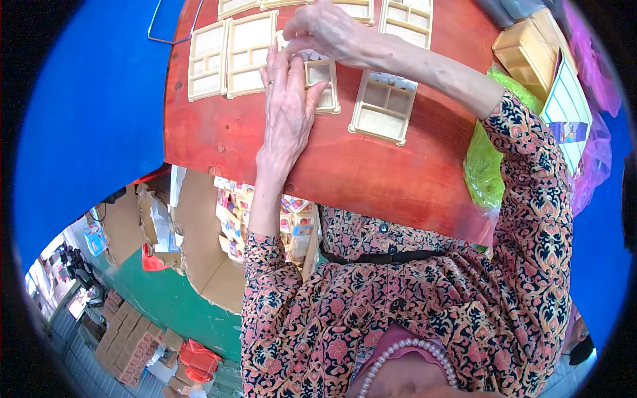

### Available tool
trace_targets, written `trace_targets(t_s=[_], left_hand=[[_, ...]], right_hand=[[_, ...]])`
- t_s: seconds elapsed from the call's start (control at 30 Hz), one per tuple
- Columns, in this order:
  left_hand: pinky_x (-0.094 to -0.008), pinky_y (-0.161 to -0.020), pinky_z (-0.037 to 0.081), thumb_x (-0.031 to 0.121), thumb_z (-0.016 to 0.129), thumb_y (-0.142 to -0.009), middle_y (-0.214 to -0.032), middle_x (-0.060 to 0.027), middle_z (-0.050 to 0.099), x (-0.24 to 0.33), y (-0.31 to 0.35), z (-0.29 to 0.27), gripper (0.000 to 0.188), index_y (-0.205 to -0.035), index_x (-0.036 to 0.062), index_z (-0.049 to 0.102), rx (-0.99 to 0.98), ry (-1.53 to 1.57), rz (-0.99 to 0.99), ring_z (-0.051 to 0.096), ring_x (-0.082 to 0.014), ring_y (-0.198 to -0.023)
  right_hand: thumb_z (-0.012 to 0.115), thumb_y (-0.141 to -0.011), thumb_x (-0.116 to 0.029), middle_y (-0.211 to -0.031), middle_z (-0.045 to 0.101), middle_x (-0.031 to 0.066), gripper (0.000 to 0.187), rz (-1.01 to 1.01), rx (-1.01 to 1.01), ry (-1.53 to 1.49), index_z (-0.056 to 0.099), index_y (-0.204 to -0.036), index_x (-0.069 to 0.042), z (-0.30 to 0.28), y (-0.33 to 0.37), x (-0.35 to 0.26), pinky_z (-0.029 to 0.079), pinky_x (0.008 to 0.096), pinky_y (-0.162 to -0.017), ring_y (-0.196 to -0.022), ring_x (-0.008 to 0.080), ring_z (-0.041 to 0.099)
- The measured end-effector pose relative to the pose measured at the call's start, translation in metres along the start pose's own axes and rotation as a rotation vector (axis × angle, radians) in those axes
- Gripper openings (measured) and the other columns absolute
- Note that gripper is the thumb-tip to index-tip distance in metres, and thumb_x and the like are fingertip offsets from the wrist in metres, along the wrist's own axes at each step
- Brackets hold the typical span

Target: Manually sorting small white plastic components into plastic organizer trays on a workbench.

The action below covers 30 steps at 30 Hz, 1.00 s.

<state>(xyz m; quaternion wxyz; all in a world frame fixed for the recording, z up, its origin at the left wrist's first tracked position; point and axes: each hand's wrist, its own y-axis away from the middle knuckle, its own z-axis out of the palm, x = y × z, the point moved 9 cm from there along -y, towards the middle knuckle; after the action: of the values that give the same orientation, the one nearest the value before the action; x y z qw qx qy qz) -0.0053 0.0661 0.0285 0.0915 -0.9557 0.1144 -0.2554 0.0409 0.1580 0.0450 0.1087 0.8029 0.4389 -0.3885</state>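
My left hand (pixel 290 93) lies over a cream plastic compartment tray (pixel 326 99) on the red table. Its fingers are stretched out and the thumb is apart, touching the tray's edge. From the right, my right hand (pixel 330 34) reaches across the far part of the same tray. Its fingers are bent and drawn together near small whitish pieces (pixel 310 56) in the far compartment; what they pinch is hidden. Close by on the right is another tray (pixel 383 109) with whitish pieces in its far row. Two more trays, one of them this tray (pixel 249 56), sit left of my hands.
Further trays (pixel 406 20) line the far side of the red table (pixel 219 142). At right are stacked cream trays (pixel 524 53), a green plastic bag (pixel 483 162) and pink film (pixel 592 60). Below the table's left edge, an open cardboard box (pixel 212 245) stands beside small colourful packages (pixel 296 222).
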Motion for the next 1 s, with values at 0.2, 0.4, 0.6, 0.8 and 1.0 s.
trace_targets(t_s=[0.2, 0.4, 0.6, 0.8, 1.0], left_hand=[[-0.0502, -0.101, 0.031, 0.010, 0.065, -0.079, -0.124, -0.0249, 0.041, -0.002, 0.004, -0.011, 0.039, -0.110, -0.0093, 0.050, 0.081, 0.009, 0.002, 0.032, -0.0440, -0.124], [-0.0481, -0.098, 0.035, 0.008, 0.064, -0.080, -0.121, -0.0247, 0.044, -0.003, 0.009, -0.013, 0.038, -0.110, -0.0105, 0.051, 0.096, -0.011, 0.008, 0.036, -0.0436, -0.122], [-0.0481, -0.098, 0.036, 0.008, 0.062, -0.080, -0.119, -0.0246, 0.045, -0.003, 0.010, -0.017, 0.033, -0.108, -0.0093, 0.053, 0.124, -0.015, 0.010, 0.038, -0.0431, -0.120], [-0.0475, -0.096, 0.037, 0.006, 0.060, -0.082, -0.118, -0.0235, 0.047, -0.001, 0.008, -0.018, 0.032, -0.109, -0.0084, 0.053, 0.147, -0.030, 0.008, 0.039, -0.0421, -0.119], [-0.0546, -0.107, 0.017, 0.035, 0.059, -0.083, -0.146, -0.0177, 0.025, 0.006, 0.002, -0.006, 0.070, -0.138, 0.0002, 0.031, 0.042, -0.114, 0.078, 0.018, -0.0356, -0.136]], right_hand=[[0.067, -0.072, -0.010, -0.075, 0.061, 0.0191, 0.013, -0.218, 0.240, -0.011, 0.064, -0.079, 0.001, 0.013, 0.001, 0.002, 0.049, 0.0425, -0.067, -0.076, 0.0353, 0.062], [0.066, -0.073, -0.011, -0.076, 0.061, 0.0186, 0.014, -0.178, 0.177, -0.014, 0.064, -0.079, 0.001, 0.016, -0.001, -0.011, 0.049, 0.0428, -0.067, -0.077, 0.0355, 0.062], [0.063, -0.074, -0.014, -0.076, 0.062, 0.0174, 0.015, -0.158, 0.127, 0.098, 0.064, -0.077, 0.001, 0.022, -0.001, -0.013, 0.048, 0.0432, -0.067, -0.078, 0.0354, 0.062], [0.060, -0.071, -0.011, -0.081, 0.061, 0.0172, 0.014, -0.089, 0.140, -0.049, 0.061, -0.079, 0.000, 0.029, -0.013, 0.016, 0.049, 0.0422, -0.065, -0.077, 0.0350, 0.061], [0.059, -0.082, -0.013, -0.061, 0.057, 0.0025, 0.017, 0.398, 0.357, -0.599, 0.065, -0.078, 0.003, -0.017, 0.002, 0.059, 0.044, 0.0259, -0.050, -0.055, 0.0099, 0.053]])
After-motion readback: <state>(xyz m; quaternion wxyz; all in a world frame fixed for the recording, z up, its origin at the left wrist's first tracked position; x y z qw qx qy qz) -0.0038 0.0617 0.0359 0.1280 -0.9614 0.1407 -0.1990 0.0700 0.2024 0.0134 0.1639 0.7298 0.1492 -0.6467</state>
